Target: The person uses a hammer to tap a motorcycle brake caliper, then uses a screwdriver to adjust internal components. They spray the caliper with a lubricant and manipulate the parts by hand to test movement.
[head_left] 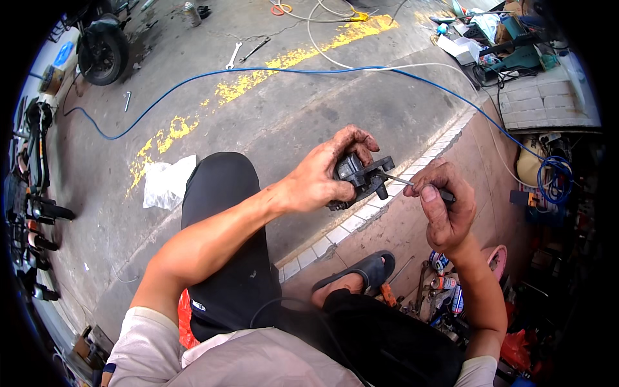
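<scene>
In the middle of the view my left hand (320, 173) is closed around a black mechanical part (365, 178), blocky, with a flange and a short stub; its exact kind I cannot make out. Grease darkens the fingers of both hands. To the right, my right hand (445, 205) grips the dark handle of a screwdriver (401, 180). Its thin metal shaft points left, and the tip meets the flange side of the black part. My palm covers part of the handle, while my left fingers hide the back of the part.
Below lie my knees and a sandalled foot (367, 274). Spray cans (443, 282) and tools crowd the floor at lower right. A blue hose (258, 69) crosses the concrete; wrenches (233, 55) lie beyond it. A white bag (169, 182) sits left, a motorcycle wheel (103, 55) far left.
</scene>
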### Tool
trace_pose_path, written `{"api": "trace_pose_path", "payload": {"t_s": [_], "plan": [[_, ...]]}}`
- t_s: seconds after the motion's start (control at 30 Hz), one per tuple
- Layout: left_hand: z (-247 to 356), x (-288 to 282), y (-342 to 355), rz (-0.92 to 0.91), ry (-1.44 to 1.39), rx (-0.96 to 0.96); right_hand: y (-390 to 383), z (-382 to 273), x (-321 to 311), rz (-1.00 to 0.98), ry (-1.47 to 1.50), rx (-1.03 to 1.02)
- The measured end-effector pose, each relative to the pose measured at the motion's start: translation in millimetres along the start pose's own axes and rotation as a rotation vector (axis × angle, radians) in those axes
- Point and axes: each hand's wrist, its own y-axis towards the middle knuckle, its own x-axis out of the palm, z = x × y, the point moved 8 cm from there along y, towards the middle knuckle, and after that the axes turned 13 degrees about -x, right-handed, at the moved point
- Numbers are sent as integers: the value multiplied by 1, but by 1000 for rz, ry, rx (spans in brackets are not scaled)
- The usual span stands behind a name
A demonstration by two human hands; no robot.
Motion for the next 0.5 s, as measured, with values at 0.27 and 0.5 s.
{"api": "trace_pose_path", "payload": {"t_s": [0.27, 0.5], "plan": [[0, -2, -2, 25, 7, 28, 6, -24, 13, -150, -195, -298], [1, -2, 0, 19, -51, 69, 1, -33, 20, -163, -293, -372]]}}
